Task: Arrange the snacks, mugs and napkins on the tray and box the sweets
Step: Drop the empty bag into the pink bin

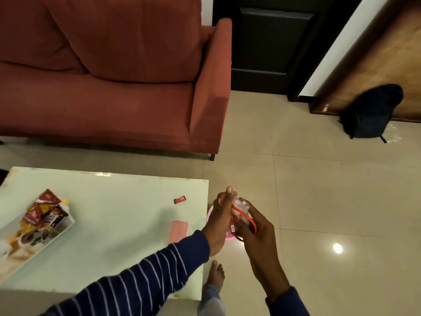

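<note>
Both hands, left hand [222,221] and right hand [255,226], grip red-rimmed clear sweet box [241,213]; red wrapped sweet [180,199] unboxed, printed tray [34,233] holds snack packets [39,210] only.

Rust-red sofa [109,83] along the far side, pale green table [118,224] in front of it, glossy beige tiled floor [319,190] with a bright ceiling-light reflection [337,248], dark panelled door [273,42], dark backpack [370,112] leaning against a brown wall panel [376,60]
</note>
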A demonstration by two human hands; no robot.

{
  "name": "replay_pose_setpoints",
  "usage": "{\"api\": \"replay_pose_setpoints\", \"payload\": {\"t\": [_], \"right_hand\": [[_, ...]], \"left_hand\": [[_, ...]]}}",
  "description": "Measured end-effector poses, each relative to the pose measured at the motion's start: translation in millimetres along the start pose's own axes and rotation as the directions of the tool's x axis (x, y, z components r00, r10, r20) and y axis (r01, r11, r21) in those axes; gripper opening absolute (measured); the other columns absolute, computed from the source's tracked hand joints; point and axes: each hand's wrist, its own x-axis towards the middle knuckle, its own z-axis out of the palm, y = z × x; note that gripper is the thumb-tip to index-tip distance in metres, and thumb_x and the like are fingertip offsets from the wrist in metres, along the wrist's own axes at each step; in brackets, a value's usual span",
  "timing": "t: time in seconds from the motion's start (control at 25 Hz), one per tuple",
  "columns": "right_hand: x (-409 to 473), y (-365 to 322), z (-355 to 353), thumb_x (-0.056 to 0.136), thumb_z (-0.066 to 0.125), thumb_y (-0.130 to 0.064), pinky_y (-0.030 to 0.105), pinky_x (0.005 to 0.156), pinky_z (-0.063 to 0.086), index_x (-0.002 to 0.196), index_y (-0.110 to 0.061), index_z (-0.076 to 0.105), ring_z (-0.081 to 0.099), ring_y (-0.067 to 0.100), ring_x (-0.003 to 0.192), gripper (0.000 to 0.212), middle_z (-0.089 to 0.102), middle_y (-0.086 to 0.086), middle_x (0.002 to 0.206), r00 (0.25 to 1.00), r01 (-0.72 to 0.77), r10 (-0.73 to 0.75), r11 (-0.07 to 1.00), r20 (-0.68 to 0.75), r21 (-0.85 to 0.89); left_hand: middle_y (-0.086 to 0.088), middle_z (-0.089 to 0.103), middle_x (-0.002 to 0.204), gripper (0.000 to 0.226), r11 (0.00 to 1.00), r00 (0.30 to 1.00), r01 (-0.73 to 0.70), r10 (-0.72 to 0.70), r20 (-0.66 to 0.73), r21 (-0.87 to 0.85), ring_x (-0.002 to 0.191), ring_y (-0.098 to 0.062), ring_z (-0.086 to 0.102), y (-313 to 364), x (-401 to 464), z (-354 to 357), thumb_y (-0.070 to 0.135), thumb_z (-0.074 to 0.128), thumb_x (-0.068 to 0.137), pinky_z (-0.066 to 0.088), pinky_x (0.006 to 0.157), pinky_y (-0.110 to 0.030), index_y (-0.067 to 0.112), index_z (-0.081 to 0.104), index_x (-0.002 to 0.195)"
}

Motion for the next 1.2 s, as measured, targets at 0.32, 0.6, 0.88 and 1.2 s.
{"api": "replay_pose_setpoints", "payload": {"t": [0.32, 0.6, 0.88, 1.2], "right_hand": [[142.8, 186.7, -63.9, 0.085, 0.073, -0.009, 0.059, 0.088, 0.055, 0.113, -0.019, 0.075, 0.069, 0.026, 0.095, 0.030, 0.075, 0.009, 0.104, 0.927, -0.354, 0.357, 0.934, -0.116, 0.045], [220.7, 334.6, -50.4, 0.081, 0.074, -0.019, 0.050, 0.086, 0.058, 0.125, -0.016, 0.067, 0.069, 0.035, 0.097, 0.045, 0.072, 0.018, 0.111, 0.878, -0.471, 0.464, 0.791, -0.120, -0.390], [249.1, 381.0, -35.2, 0.077, 0.080, -0.037, 0.044, 0.105, 0.044, 0.152, -0.032, 0.026, 0.047, 0.036, 0.131, 0.093, 0.048, 0.008, 0.147, 0.821, -0.478, 0.571, 0.687, 0.000, -0.547], [189.0, 280.2, -11.8, 0.091, 0.068, -0.027, 0.029, 0.087, 0.044, 0.137, -0.018, 0.054, 0.056, 0.022, 0.105, 0.049, 0.061, 0.010, 0.133, 0.905, -0.407, 0.419, 0.794, -0.079, -0.451]], "left_hand": [[0.007, 0.054, 0.125, 0.021, 0.972, 0.916, 0.178, -0.107, -0.388, 0.151, 0.105, -0.005, 0.057, -112.2, 108.2, -25.9, 0.041, 0.056, 0.095, 0.044, 0.078, -0.017, 0.026, 0.062, 0.110], [-0.009, 0.070, 0.107, 0.008, 0.953, 0.856, 0.255, -0.145, -0.496, 0.162, 0.091, -0.024, 0.070, -181.4, 115.4, -81.9, 0.016, 0.058, 0.096, 0.044, 0.055, -0.008, 0.012, 0.065, 0.096], [-0.012, 0.071, 0.100, 0.012, 0.971, 0.840, 0.172, -0.057, -0.540, 0.165, 0.081, -0.016, 0.069, -205.2, 122.0, -111.0, 0.013, 0.061, 0.094, 0.049, 0.059, -0.010, 0.003, 0.065, 0.100], [0.006, 0.073, 0.091, 0.014, 0.956, 0.866, 0.103, 0.050, -0.498, 0.274, 0.086, -0.016, 0.070, -162.1, 66.5, -143.3, 0.014, 0.063, 0.090, 0.054, 0.073, -0.023, 0.026, 0.069, 0.086]]}}
